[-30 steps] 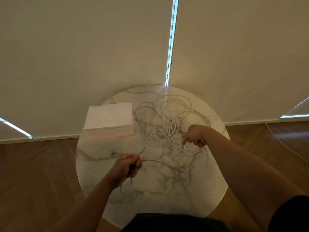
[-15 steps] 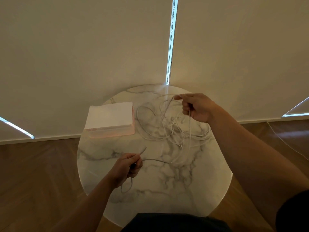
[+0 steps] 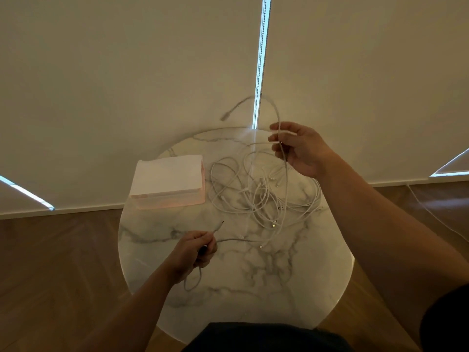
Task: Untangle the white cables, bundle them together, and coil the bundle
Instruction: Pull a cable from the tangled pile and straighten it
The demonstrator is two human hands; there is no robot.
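Slack hangs almost straight down from the right hand (image 3: 302, 151), which is raised over the far right of the marble table (image 3: 279, 288) and pinches one white cable (image 3: 285, 179) between thumb and fingers. Its free plug (image 3: 224, 117) arcs up and left; its long run drops nearward into the tangle (image 3: 253, 196), which lies below and left of that hand. The left hand (image 3: 195, 252), at near left, grips a second strand (image 3: 238, 240) running right along the tabletop toward the tangle. Whether both are one cable cannot be told. Freeing the lifted cable probably means drawing it up and away; the right hand is the nearer one.
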